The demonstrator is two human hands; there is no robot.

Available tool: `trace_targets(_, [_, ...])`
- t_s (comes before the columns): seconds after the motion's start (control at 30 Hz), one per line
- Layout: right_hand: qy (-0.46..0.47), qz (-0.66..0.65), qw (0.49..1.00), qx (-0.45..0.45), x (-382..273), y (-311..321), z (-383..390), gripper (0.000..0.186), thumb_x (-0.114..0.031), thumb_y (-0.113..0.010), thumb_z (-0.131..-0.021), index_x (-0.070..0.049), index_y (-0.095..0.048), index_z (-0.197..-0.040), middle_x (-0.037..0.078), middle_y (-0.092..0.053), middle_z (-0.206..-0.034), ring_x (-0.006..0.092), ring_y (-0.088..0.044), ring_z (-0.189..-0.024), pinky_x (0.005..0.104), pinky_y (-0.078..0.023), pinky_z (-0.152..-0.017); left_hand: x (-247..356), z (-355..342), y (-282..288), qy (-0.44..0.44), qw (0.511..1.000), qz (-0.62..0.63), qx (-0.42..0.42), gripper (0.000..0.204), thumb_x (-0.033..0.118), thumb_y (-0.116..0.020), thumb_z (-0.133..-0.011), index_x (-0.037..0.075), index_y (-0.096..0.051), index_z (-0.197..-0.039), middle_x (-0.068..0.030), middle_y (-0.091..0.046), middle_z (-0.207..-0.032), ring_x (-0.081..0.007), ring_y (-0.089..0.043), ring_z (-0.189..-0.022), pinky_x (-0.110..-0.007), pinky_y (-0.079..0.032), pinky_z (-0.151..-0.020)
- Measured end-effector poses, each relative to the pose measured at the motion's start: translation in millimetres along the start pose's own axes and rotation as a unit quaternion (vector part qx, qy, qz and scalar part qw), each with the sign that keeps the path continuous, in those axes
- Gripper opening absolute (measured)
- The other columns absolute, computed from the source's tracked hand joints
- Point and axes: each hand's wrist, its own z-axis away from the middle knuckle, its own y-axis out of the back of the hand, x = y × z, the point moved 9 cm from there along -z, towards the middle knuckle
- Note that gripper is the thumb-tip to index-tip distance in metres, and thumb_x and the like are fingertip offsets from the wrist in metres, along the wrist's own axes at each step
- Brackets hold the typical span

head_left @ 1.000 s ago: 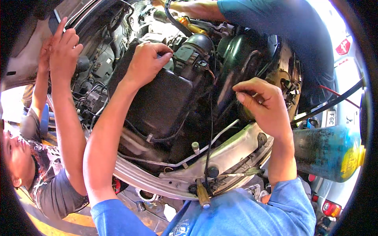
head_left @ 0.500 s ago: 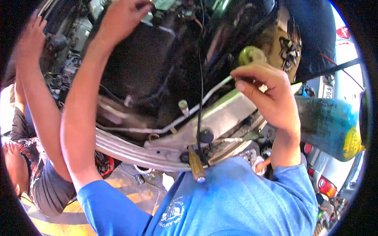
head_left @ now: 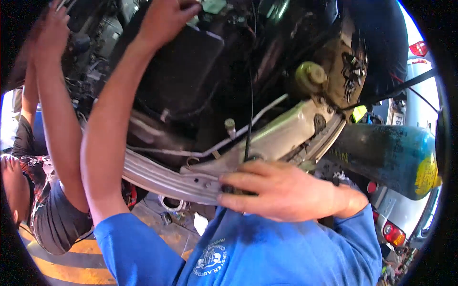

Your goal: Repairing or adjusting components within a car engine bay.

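Observation:
At the top edge my left hand reaches over the engine bay by a large black plastic cover; its fingers are partly cropped and blurred. Lower right, my right hand is palm down on the metal front crossmember, fingers curled over a dark object I cannot make out; it hides where the wooden-handled tool was. A thin black cable runs down toward it. A pale metal pipe and a yellowish reservoir cap are just above.
A co-worker on the left has both hands raised at the car. Another person's dark clothing shows top right. A blue-and-yellow gas cylinder lies at right, before a white vehicle. Parts and tools lie on the striped floor.
My right hand has dropped from over the engine bay onto the crossmember, covering the tool handle. The view has tilted down, then shifted slightly; my left hand stays near the black cover.

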Motion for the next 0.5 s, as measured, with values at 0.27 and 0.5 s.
trace_targets(0.27, [0.065,-0.001,0.998,0.017,-9.8,-1.1,3.9,0.036,-0.015,-0.056,-0.084,-0.007,-0.052,-0.119,0.008,-0.059,-0.115,0.0243,-0.06,-0.099,0.0345,-0.055,-0.076,-6.9,1.9,-2.9,0.069,0.996,0.05,-0.035,0.023,0.023,-0.068,-0.086,0.005,-0.075,-0.099,-0.0149,-0.073,-0.087,-0.0264,-0.071,-0.081,-0.035,-0.053,-0.076])
trace_targets(0.5, [0.029,-0.157,0.987,0.027,-5.5,48.0,13.3,0.041,-0.014,-0.069,-0.089,-0.004,-0.057,-0.127,0.013,-0.063,-0.123,0.0293,-0.062,-0.112,0.0385,-0.055,-0.088,-3.9,1.4,-0.7,0.083,0.993,0.064,-0.044,0.023,0.021,-0.068,-0.086,0.003,-0.075,-0.099,-0.0152,-0.073,-0.091,-0.0262,-0.07,-0.086,-0.034,-0.052,-0.08])
